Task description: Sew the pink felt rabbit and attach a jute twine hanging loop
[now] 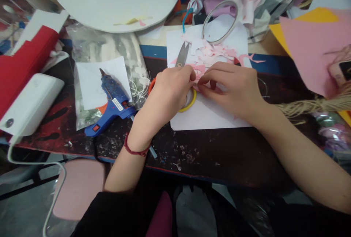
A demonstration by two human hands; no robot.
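Note:
Over a white sheet (208,116), my left hand (175,85) and my right hand (233,85) meet with their fingertips nearly touching. Both are closed in a pinch around a small pink piece that is mostly hidden; which fingers carry it is hard to tell. Pink paper scraps (214,52) lie in a heap just beyond the fingers. Scissors (183,54) with their tips pointing away rest beside the heap, and a yellow ring handle (194,100) shows under my left hand. A roll of tape (236,17) stands tilted at the sheet's far edge.
A blue glue gun (109,114) lies left of my left hand, on white paper and a plastic bag (82,120). Farther left are a white power bank (33,101) and red material (30,65). Pink sheets (309,50) and twine (307,107) lie right. A white board (120,6) is behind.

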